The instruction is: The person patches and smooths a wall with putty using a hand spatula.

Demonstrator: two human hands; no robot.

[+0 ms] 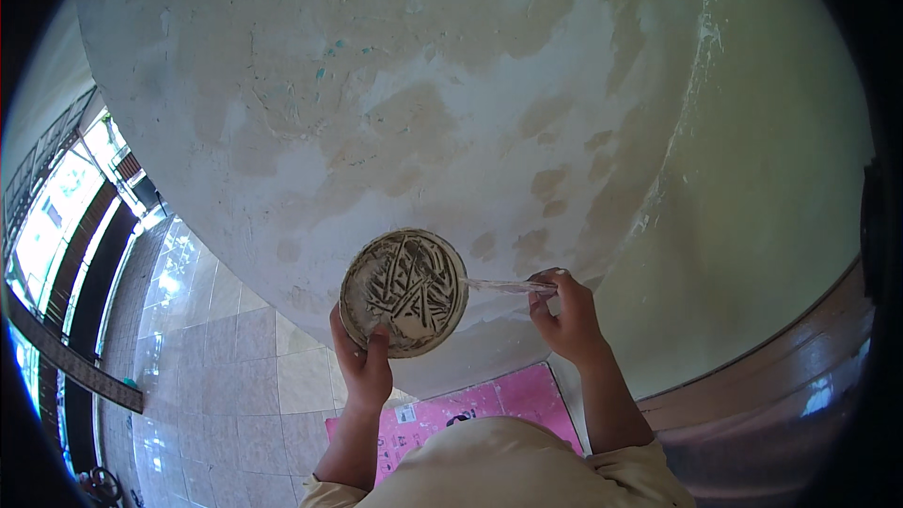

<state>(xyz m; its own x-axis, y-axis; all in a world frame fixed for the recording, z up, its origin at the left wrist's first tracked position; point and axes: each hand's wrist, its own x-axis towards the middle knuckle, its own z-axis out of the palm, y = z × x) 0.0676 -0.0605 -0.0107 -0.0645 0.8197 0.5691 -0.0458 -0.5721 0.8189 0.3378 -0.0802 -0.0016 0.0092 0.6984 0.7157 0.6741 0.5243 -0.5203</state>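
Observation:
My left hand (365, 372) grips a round, shallow dish (464, 293) by its lower left edge, the thumb over the rim. Inside the dish is a pale paste-like layer crossed by dark streaks. Between the thumb and fingers of my right hand (570, 322) is a thin flat scraper (500, 285), seen almost edge-on and smeared white. Its far end points left and reaches the dish's right rim; whether they touch I cannot tell. Ahead stands a wall (508, 160) with pale filler patches, tan damp-looking areas and small green flecks.
A rough white seam (679, 122) runs down to a greenish side wall (771, 188) on the right. Brown glossy panelling (771, 414) lines the lower right. Below me lies a pink printed sheet (536, 404) on the tiled floor (226, 367). Bright barred openings (66, 198) are at far left.

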